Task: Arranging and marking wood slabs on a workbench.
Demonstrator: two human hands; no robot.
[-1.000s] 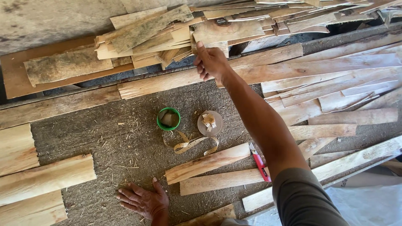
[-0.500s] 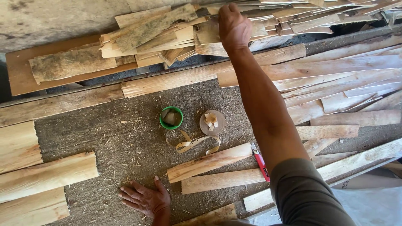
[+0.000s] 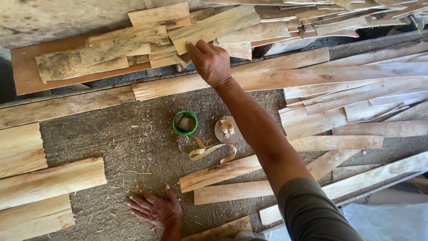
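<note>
Right hand [image 3: 210, 62] grips one wood offcut [image 3: 214, 27]; left hand [image 3: 154, 208] lies flat, holding nothing.

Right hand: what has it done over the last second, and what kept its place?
The right hand moved from the long plank's edge up to the heap of wood offcuts and now grips a piece there. The left hand stayed flat on the board; the green cup, round lid and tape strip did not move.
</note>
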